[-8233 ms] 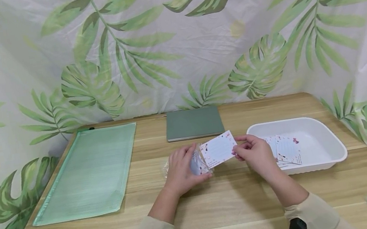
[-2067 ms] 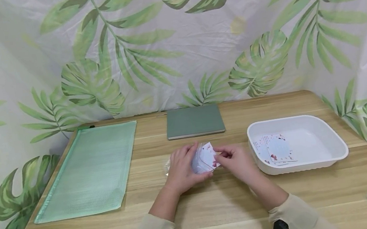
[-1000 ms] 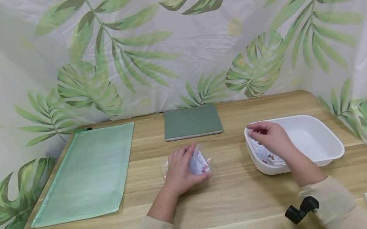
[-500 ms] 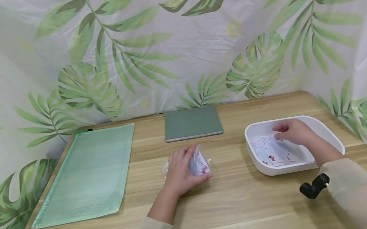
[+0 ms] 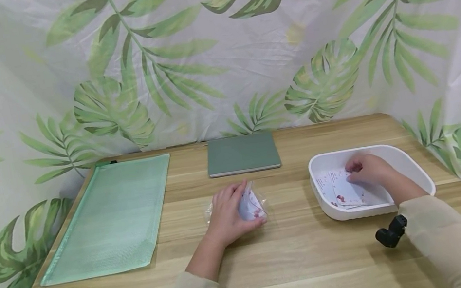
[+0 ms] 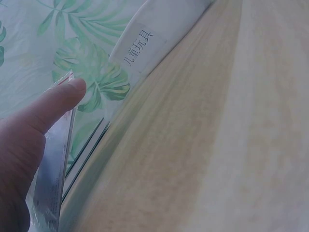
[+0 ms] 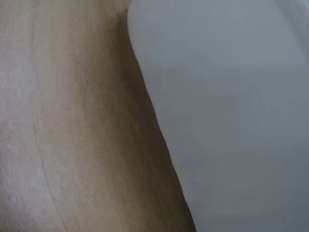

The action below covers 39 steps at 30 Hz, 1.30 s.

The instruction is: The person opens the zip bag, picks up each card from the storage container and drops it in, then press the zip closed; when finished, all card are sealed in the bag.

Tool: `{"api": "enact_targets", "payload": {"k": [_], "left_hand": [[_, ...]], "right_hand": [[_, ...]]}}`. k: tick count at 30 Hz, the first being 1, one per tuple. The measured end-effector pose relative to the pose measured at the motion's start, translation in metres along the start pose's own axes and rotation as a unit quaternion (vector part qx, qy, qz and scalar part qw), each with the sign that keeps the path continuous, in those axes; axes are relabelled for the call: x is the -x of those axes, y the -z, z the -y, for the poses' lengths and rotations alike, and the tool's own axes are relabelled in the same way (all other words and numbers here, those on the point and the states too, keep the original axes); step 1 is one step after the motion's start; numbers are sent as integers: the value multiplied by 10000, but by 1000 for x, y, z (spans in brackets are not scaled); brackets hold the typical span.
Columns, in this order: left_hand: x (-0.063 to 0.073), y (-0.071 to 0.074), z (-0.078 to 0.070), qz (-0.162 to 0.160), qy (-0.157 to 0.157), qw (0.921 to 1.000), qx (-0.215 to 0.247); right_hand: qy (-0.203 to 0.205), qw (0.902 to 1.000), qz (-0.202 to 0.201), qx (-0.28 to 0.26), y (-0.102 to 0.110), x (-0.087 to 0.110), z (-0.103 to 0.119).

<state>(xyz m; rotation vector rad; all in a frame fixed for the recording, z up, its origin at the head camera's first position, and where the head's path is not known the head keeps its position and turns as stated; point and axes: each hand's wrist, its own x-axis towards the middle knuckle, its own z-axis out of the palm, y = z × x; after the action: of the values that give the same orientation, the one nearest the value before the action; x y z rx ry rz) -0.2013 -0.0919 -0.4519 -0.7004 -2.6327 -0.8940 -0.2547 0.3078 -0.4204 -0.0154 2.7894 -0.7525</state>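
Note:
Near the table's middle my left hand (image 5: pixel 227 216) grips a clear plastic bag (image 5: pixel 245 206) with printed cards inside. In the left wrist view the thumb lies along the upper edge of the bag (image 6: pixel 53 169). Inside the white plastic basin (image 5: pixel 413 187) at the right, my right hand (image 5: pixel 369 171) has thumb and fingers curled at the upper right corner of a printed note card (image 5: pixel 345 189). Under and beside that card lie other cards with flower-like prints. The right wrist view shows the basin's outer wall (image 7: pixel 227 121) but no fingers.
A green mesh zip pouch (image 5: pixel 108 218) lies flat at the left. Behind the bag, at the far edge, is a dark green notebook (image 5: pixel 242 154). The basin wall bears a printed label (image 6: pixel 138 47). A leaf-patterned cloth (image 5: pixel 183 62) hangs behind the wooden table (image 5: pixel 291 263).
The card at the bag has gone fully inside it. My right hand has left the bag, moved right into the basin, and lowered to the cards there. The left hand keeps its place.

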Motion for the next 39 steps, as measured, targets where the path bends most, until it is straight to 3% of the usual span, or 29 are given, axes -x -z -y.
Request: {"api": "enact_targets", "payload": {"k": [5,16,24,32,39], "left_hand": [[0,0,0,-31,-32,10000,-52],[0,0,0,7,-13,10000,-34],[0,0,0,24,-29,10000,-24],[0,0,0,-6,-74,9999,-127],[0,1,0,33,-22,10000,-71]], "right_hand": [[43,10000,72,42,0,0,-2],[-393,9983,56,-423,2,0,-7],[-309,9979,-117,-563,12,8,-7],[-95,9916,-119,-1281,26,25,-4],[191,9802,-281,-1949,33,41,5]]}}
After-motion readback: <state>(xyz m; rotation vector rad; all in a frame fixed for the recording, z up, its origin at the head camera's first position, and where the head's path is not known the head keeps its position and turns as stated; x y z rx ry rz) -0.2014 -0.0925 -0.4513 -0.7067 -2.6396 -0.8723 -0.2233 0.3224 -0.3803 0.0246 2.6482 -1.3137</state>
